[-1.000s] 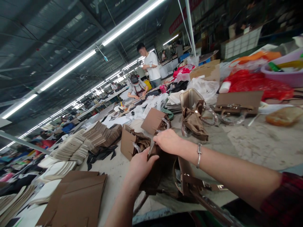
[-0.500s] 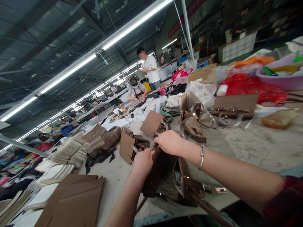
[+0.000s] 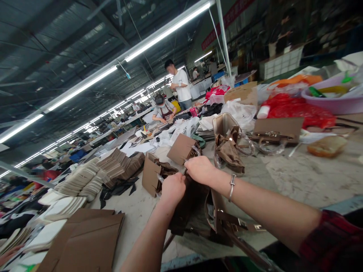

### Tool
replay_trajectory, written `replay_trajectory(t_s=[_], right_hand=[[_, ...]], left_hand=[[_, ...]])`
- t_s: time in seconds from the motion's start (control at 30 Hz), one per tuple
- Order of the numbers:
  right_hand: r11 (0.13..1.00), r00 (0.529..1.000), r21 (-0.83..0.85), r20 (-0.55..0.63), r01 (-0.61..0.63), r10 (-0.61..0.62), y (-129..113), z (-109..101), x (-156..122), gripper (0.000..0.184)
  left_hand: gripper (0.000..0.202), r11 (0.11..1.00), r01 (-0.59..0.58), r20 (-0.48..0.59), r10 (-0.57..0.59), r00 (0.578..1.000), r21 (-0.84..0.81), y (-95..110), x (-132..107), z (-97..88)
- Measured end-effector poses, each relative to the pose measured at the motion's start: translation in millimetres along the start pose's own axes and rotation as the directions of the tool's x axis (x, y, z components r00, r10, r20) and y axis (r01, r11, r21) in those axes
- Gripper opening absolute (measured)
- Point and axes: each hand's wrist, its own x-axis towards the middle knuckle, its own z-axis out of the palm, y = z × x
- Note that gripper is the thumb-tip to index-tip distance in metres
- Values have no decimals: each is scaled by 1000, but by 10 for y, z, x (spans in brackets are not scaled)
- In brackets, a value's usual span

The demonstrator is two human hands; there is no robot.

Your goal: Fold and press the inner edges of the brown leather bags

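Note:
A brown handbag (image 3: 211, 215) with straps and metal buckles lies on the worktable in front of me. Both hands pinch its far upper edge, close together: my left hand (image 3: 173, 190) with fingers curled, my right hand (image 3: 200, 170) just beyond it to the right. Both fists hide the exact spot they grip. Past my hands stand two more brown bags, one with a stiff flap (image 3: 183, 148) and another (image 3: 151, 175) to its left. A brown bag with its mouth open (image 3: 229, 145) sits beyond my right wrist.
Brown flat panels (image 3: 87, 238) lie at left front, near stacked cream pieces (image 3: 85, 181) and brown pieces (image 3: 121, 166). Black scraps (image 3: 116, 190) lie between. At right are a flat brown bag (image 3: 278, 130), red plastic (image 3: 300, 109) and a purple basin (image 3: 334, 100). Co-workers (image 3: 181, 85) are farther back.
My left hand has risen slightly and closed more tightly at the bag's edge. My right forearm has shifted a little left. The camera view has moved slightly.

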Motion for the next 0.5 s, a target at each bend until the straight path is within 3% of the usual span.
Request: replay_trajectory(t_s=[0.1, 0.27, 0.5], right_hand=[[1000, 1000, -9, 0, -5, 5, -14, 13, 18, 19], [1000, 1000, -8, -12, 12, -12, -23, 19, 12, 18], [999, 999, 26, 4, 34, -34, 23, -82, -51, 20]], left_hand=[[33, 1000, 18, -10, -18, 1000, 0, 13, -17, -10], [33, 998, -46, -36, 45, 998, -36, 23, -27, -36], [36, 1000, 3, -13, -3, 1000, 2, 97, 9, -44]])
